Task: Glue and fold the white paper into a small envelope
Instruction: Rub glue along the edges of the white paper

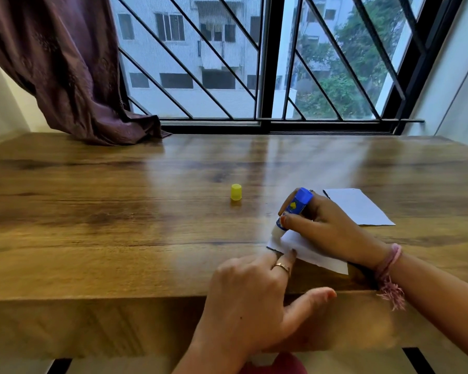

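Observation:
A small white paper (308, 251), partly folded, lies near the front edge of the wooden table (119, 211). My right hand (327, 230) grips a blue glue stick (295, 209), tilted, with its white tip pressed on the paper's left end. My left hand (251, 287) rests on the table with two fingertips pinning the paper's near left corner; the thumb sticks out over the table edge. The stick's yellow cap (236, 192) stands upright on the table, well left of the paper.
A second white sheet (360, 206) lies flat behind my right hand. A purple curtain (73, 76) drapes onto the table's far left. A barred window (254, 63) runs along the back edge. A white wall (457, 90) stands at right.

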A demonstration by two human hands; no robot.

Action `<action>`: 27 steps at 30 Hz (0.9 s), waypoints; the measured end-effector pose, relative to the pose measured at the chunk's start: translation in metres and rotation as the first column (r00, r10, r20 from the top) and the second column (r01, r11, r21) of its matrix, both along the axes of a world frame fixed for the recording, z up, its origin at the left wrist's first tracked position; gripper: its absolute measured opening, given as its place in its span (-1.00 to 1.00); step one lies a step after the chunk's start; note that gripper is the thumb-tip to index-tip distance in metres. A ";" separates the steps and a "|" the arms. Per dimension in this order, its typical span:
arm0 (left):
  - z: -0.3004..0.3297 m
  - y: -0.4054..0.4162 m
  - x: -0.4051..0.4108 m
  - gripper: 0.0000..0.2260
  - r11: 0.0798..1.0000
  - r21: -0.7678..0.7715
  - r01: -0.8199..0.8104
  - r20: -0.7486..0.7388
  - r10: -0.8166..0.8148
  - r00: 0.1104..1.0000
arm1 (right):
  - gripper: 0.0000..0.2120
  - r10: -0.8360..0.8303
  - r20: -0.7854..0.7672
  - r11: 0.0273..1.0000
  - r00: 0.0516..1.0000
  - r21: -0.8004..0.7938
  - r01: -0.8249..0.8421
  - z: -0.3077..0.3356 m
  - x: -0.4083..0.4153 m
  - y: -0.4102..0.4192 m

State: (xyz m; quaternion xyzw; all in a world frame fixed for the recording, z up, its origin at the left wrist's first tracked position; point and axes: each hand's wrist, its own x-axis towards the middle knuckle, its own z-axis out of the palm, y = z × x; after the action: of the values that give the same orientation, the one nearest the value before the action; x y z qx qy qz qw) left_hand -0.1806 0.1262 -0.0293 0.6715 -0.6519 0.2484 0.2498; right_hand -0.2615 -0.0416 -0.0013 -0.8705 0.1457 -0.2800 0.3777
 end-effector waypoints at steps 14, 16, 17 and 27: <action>-0.002 -0.003 -0.002 -0.43 0.996 0.048 -0.069 -0.055 0.072 0.996 | -0.92 0.014 0.132 0.869 0.991 0.489 -0.077 0.008 -0.010 -0.012; -0.003 -0.004 -0.002 -0.45 0.997 0.043 -0.069 -0.052 0.071 0.996 | -0.91 0.022 0.092 0.913 0.996 0.405 -0.057 0.007 -0.008 -0.009; -0.003 -0.004 -0.002 -0.45 0.997 0.040 -0.068 -0.052 0.070 0.996 | -0.92 0.013 0.081 0.935 0.997 0.352 -0.041 0.006 -0.008 -0.009; -0.005 -0.005 -0.002 -0.44 0.996 0.049 -0.071 -0.085 0.075 0.994 | -0.72 -0.098 0.041 0.989 0.994 -0.105 0.102 0.004 0.001 -0.001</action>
State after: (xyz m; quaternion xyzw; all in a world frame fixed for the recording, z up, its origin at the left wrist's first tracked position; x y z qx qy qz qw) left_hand -0.1823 0.1214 -0.0343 0.7106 -0.6210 0.2128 0.2532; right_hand -0.2609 -0.0421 0.0030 -0.8758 0.1674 -0.3216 0.3187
